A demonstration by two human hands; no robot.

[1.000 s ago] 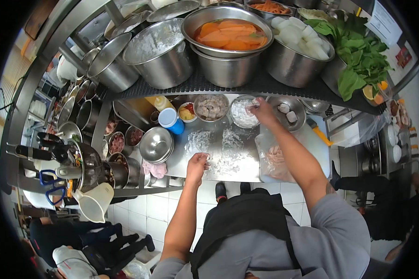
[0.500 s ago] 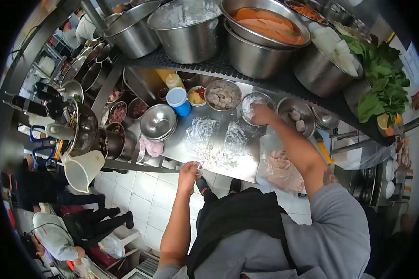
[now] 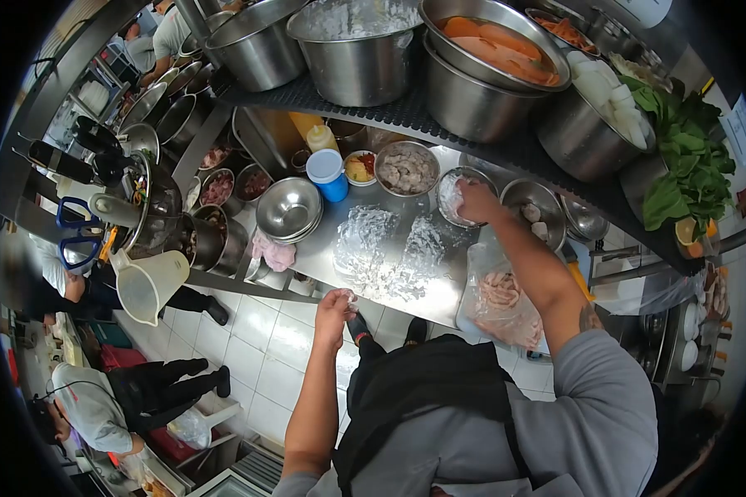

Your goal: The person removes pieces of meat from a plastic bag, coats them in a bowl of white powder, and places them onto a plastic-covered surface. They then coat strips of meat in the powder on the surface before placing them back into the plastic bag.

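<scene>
My right hand (image 3: 475, 201) reaches into a steel bowl of white powder (image 3: 450, 197), its fingers bent down at the powder; what they hold, if anything, is hidden. My left hand (image 3: 335, 314) is closed in front of the counter's near edge, with a small pale, whitish piece at its fingertips. White powder (image 3: 389, 257) is spread over the steel counter (image 3: 315, 255) between the hands. Just left of the powder bowl stands a bowl of greyish pieces (image 3: 407, 168). To its right is a bowl with a few white lumps (image 3: 535, 211).
Stacked steel bowls (image 3: 288, 209) and a blue tub (image 3: 328, 175) stand left. A bag of raw meat (image 3: 501, 298) lies right. Large pots and leafy greens (image 3: 686, 157) fill the shelf above. A jug (image 3: 147, 284) hangs left. Co-workers (image 3: 91, 410) are at lower left.
The view has shifted slightly, so shelf and bowls appear farther right. My right hand remains at the powder bowl. Another person's legs show more at lower left.
</scene>
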